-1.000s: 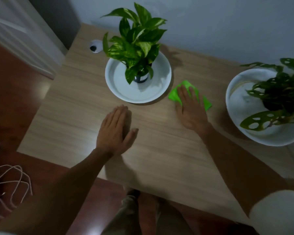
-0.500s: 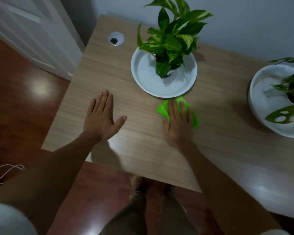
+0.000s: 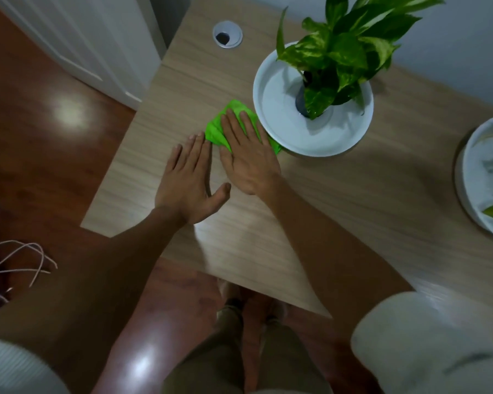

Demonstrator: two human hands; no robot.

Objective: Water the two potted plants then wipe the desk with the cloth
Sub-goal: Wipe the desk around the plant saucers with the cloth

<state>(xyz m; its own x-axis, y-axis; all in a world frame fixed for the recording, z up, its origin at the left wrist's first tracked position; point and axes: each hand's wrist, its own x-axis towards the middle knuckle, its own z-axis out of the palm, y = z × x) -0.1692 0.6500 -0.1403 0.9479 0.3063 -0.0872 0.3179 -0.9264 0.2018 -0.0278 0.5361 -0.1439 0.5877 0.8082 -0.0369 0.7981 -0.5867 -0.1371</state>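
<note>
Wooden desk [image 3: 353,200] takes the wiping: right hand [image 3: 248,155] presses the cloth [image 3: 215,132] with flat fingers beside the saucer [image 3: 319,143], left hand [image 3: 188,177] spread flat; best keep pressure even.

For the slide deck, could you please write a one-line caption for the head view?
Right hand presses green cloth on the desk beside the plant's white saucer; left hand rests flat.

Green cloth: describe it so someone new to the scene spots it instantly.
Start at the wooden desk and find the white dish holding the leafy potted plant near its back edge. Against that dish's front-left rim lies the green cloth, flattened under the right hand, with the left hand flat beside it. It is the only bright green fabric on the desk.
</note>
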